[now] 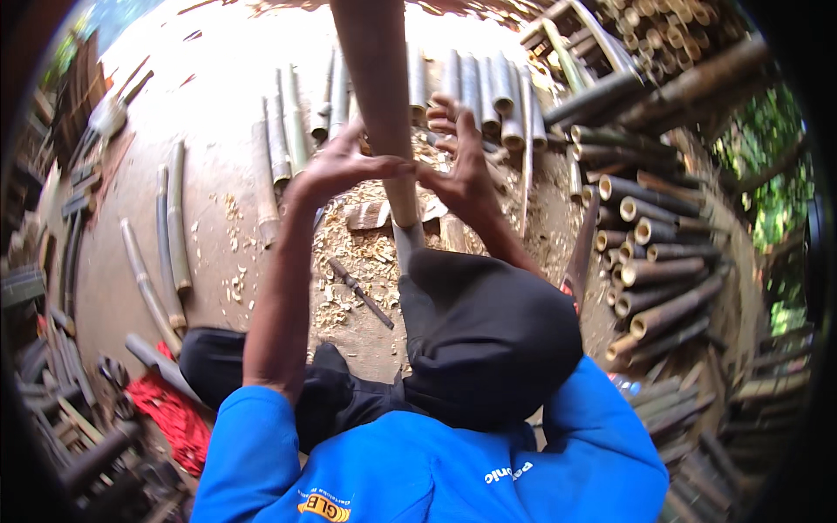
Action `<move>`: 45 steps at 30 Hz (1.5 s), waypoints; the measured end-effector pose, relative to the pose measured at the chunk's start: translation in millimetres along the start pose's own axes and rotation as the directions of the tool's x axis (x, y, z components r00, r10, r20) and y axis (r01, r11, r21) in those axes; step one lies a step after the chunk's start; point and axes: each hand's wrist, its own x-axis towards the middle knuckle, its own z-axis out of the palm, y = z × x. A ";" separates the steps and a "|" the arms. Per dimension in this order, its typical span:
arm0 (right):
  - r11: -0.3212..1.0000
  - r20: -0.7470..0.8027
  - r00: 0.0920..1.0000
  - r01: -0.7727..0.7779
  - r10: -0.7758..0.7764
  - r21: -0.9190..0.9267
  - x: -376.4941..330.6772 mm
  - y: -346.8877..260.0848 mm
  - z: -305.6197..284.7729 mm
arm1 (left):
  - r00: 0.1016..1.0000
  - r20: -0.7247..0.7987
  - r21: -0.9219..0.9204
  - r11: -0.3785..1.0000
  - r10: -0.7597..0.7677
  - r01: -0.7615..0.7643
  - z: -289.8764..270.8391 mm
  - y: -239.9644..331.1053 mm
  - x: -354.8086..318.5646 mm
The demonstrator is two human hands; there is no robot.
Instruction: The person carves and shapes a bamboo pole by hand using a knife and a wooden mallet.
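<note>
A thick bamboo pole [375, 78] stands upright before me, its lower end down between my legs near a wooden block [369, 214]. My left hand [342, 167] is on its left side, the thumb laid across the front of the pole and the other fingers partly hidden behind it. My right hand [462, 161] is raised at the right side, fingers spread and slightly blurred, the thumb close to the pole. On the floor below my hands lies a narrow dark tool [360, 292] among pale wood shavings [336, 305].
Bamboo lengths [501, 83] lie in a row ahead, with more bamboo pieces [177, 218] at the left. Cut tubes [654, 261] are stacked at the right. A long pointed brown piece [582, 240] is beside my right knee. Red cloth [179, 418] lies at the lower left.
</note>
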 end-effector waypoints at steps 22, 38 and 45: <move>0.975 -0.078 0.997 0.013 0.004 0.224 -25.1 12.0 -6.1 | 0.908 -0.400 0.189 0.981 0.124 -0.050 119.4 -202.4 31.3; 0.977 -0.132 0.990 -0.020 0.050 0.214 -21.0 9.9 -9.4 | 0.862 -0.450 0.189 0.969 0.232 -0.162 113.6 -193.8 19.0; 0.958 -0.092 0.994 -0.025 0.053 0.285 -6.7 -1.3 -4.9 | 0.856 -0.477 0.243 0.966 0.200 -0.091 118.0 -189.7 30.1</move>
